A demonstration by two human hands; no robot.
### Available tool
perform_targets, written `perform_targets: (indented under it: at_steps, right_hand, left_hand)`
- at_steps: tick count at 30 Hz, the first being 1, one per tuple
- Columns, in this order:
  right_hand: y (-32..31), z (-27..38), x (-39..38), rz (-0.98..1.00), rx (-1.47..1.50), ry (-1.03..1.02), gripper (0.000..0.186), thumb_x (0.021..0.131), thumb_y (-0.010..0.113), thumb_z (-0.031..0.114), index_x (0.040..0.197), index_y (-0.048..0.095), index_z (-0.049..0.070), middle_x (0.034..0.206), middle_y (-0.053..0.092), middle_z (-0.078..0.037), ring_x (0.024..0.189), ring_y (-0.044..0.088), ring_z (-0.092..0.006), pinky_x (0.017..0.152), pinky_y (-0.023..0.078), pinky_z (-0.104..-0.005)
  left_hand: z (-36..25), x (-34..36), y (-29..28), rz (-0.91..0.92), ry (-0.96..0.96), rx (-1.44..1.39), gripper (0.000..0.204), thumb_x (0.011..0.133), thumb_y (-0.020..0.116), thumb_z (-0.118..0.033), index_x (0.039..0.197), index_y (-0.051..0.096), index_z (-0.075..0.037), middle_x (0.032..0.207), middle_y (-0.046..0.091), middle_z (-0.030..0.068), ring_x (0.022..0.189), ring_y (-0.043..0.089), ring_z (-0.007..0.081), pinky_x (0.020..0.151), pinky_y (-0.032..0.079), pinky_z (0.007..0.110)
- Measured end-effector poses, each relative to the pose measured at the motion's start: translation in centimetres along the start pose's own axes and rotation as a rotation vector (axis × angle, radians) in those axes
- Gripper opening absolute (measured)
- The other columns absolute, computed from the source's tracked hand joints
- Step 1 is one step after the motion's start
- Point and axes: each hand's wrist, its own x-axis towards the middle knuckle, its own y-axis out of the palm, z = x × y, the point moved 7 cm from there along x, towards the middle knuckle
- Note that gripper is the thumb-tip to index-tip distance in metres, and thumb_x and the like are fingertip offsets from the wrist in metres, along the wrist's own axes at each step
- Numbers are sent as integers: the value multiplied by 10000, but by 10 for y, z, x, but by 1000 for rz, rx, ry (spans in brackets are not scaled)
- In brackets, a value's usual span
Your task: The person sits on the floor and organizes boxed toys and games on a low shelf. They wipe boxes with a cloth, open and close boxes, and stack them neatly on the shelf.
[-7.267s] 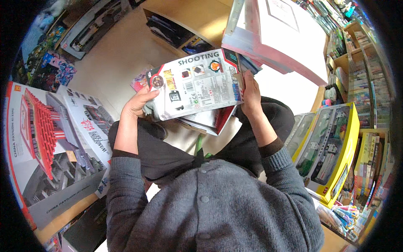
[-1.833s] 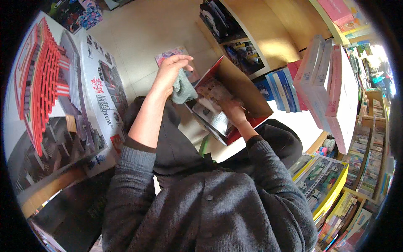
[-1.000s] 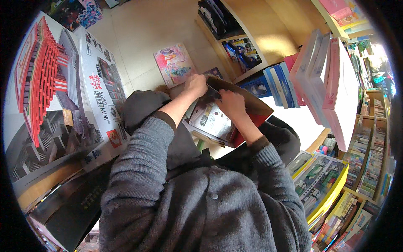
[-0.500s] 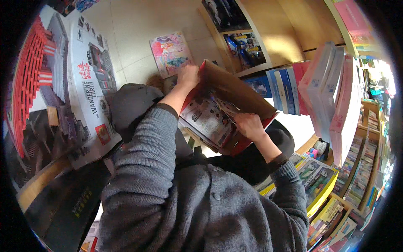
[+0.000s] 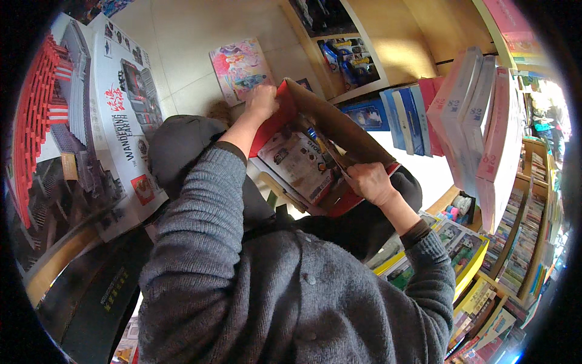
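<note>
At my far left stands a big building-set box (image 5: 79, 139), white-sided with a red structure printed on its face, leaning upright against my knee. Past it, on the pale floor (image 5: 182, 42), lies a flat pink picture book (image 5: 241, 67).

My left hand (image 5: 262, 101) is closed over the far upper corner of the open red carton (image 5: 327, 133) I hold across my lap, fingers wrapped on the red edge. The carton's long axis runs from that corner, up and to the left, down and to the right toward my other hand; its brown cardboard flap (image 5: 339, 124) stands raised along the far side and its mouth faces me. Inside it lies a printed toy pack (image 5: 298, 165), its length set along the same diagonal.

My right hand (image 5: 371, 183) is clamped on the near lower end of the flap, thumb on top, just beside the toy pack. The two hands sit well apart, one at each end of the carton.

Further right, blue and pink boxes (image 5: 467, 121) stand on edge, and beyond them wooden shelves (image 5: 527, 230) packed with small items curve down the rim.
</note>
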Motion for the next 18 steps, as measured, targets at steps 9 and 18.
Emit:
perform_targets:
  at_steps: [9,18]
  right_hand:
    - [-77,20,-48,-213,580,444,164,779,624,116,667,561,15,525,506,-89,448,514,-212,431,403,-318]
    - [-47,-41,-40,-793,1534,743,243,850,558,174,1013,544,-5,913,596,-58,787,566,-122,694,455,-267]
  left_hand:
    - [3,6,-6,64,-234,-18,171,691,617,-171,828,657,-76,869,631,173,851,606,327,745,482,435]
    - [6,-9,-55,56,-350,-52,203,732,548,-94,899,658,-61,943,624,173,901,603,333,740,497,408]
